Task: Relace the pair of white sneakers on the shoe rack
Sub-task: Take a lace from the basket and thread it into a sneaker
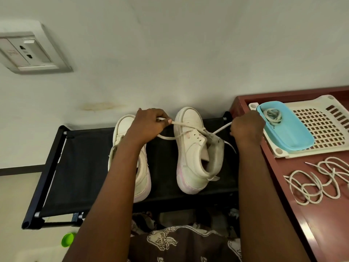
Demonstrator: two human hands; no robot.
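Lacing is judged under way on the right-hand sneaker (190,154) on the shoe rack (79,167): one lace (181,124) end is pinched by the left hand (149,122), the other gripped by the right hand (246,128), and threading of the next eyelets is due.

1. Right-hand sneaker (194,152): white with a pinkish sole edge, standing upright on the black shoe rack (85,157), toe to the wall, tongue pulled open.
2. Left-hand sneaker (123,127): white, set apart beside it, facing the same way, partly hidden.
3. White lace (187,125): threaded through the right-hand sneaker's front eyelets, ends stretched out to either side.
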